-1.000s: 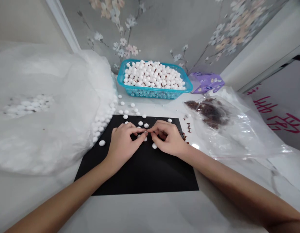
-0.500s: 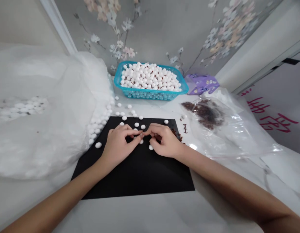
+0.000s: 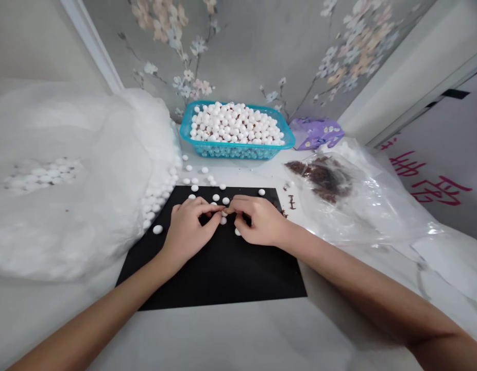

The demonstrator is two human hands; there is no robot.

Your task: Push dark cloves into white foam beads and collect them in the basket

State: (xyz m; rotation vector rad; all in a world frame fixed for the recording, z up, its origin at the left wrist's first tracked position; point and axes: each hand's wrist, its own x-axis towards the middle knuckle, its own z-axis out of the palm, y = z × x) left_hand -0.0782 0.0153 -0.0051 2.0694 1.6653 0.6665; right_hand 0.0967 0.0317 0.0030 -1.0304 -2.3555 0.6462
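Note:
My left hand point(image 3: 190, 229) and my right hand point(image 3: 257, 222) meet fingertip to fingertip over the far part of a black mat point(image 3: 223, 268). Both are closed in a pinch on a small piece that I cannot make out. Loose white beads point(image 3: 225, 201) lie scattered on the mat around my fingers, one point(image 3: 157, 229) off to the left. A turquoise basket point(image 3: 238, 149) heaped with white beads stands behind the mat.
A large white plastic bag point(image 3: 68, 180) holding more beads fills the left side. A clear plastic bag point(image 3: 362, 201) with dark brown bits lies on the right, some bits spilled by the mat. A purple packet point(image 3: 318, 131) sits by the floral wall.
My hands stay pinched together at the same spot on the mat. The view has shifted slightly, so everything sits a little further left in the picture.

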